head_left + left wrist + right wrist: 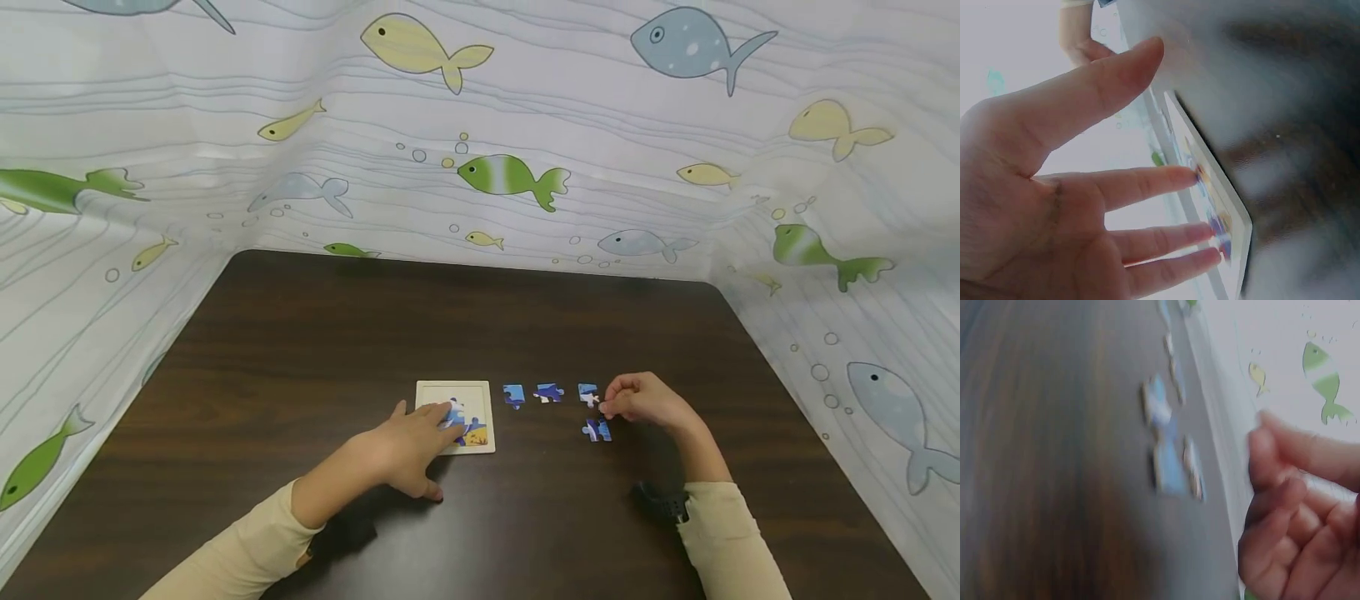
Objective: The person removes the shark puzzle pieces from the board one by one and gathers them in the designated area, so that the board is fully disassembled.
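Observation:
Straight fingers of my left hand (pixel 405 450) rest over a square pale puzzle tray (pixel 431 388). Inside are fitted jigsaw pieces (pixel 476 435) with blue, white and yellow printing, partly covered by the fingers. The left wrist view shows the fingertips touching the pieces, the thumb held apart. My right hand (pixel 647 400) is beside a blue and white jigsaw piece (pixel 587 392), fingers curled and thumb near the index finger. In the right wrist view nothing shows between its fingertips. Just below lies another blue jigsaw piece (pixel 597 430).
Two more loose jigsaw pieces, one blue (pixel 513 395) and one dark blue and white (pixel 549 392), lie between the tray and the right hand. The dark wooden table (pixel 450 325) is bordered by a white fish-print curtain (pixel 525 108) at the back and sides.

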`<state>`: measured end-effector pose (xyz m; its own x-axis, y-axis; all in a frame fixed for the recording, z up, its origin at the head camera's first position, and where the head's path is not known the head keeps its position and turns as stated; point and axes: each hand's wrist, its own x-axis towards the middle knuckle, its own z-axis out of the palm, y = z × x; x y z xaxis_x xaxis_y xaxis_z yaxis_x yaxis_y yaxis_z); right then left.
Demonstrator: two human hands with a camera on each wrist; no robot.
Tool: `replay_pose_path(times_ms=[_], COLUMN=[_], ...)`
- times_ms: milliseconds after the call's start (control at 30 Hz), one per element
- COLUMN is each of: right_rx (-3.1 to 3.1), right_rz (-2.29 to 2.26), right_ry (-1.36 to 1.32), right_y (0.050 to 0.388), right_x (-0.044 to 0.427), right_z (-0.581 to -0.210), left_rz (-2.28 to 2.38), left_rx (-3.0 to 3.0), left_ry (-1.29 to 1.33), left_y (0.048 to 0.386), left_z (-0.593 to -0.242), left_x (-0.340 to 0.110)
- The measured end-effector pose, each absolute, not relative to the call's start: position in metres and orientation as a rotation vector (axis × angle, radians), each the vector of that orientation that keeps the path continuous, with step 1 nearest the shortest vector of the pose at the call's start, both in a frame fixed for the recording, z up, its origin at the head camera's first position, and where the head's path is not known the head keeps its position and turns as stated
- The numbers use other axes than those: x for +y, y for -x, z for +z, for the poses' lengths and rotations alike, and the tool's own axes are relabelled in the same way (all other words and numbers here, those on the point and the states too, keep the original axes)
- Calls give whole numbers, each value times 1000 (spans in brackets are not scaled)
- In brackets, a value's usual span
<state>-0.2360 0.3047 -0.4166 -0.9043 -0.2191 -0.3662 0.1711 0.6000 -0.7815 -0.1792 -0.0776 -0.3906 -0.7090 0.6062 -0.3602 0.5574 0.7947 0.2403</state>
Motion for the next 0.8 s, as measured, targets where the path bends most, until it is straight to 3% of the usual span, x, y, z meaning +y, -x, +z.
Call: replay_pose_path(times_ms=[267, 600, 800], right_rx=[2321, 2248, 2299], right_rz=[-1330, -1188, -1076], right_ry=[366, 653, 647], right_y=[242, 253, 255], right_x=[257, 155, 125], right_z=[-410, -420, -424], left_rz=[197, 87, 55], left_rx=[2594, 2536, 2533], left_ry=[-852, -756, -753], left_y=[172, 163, 163], left_z=[-385, -384, -385], left_x=[-80, -79, -77])
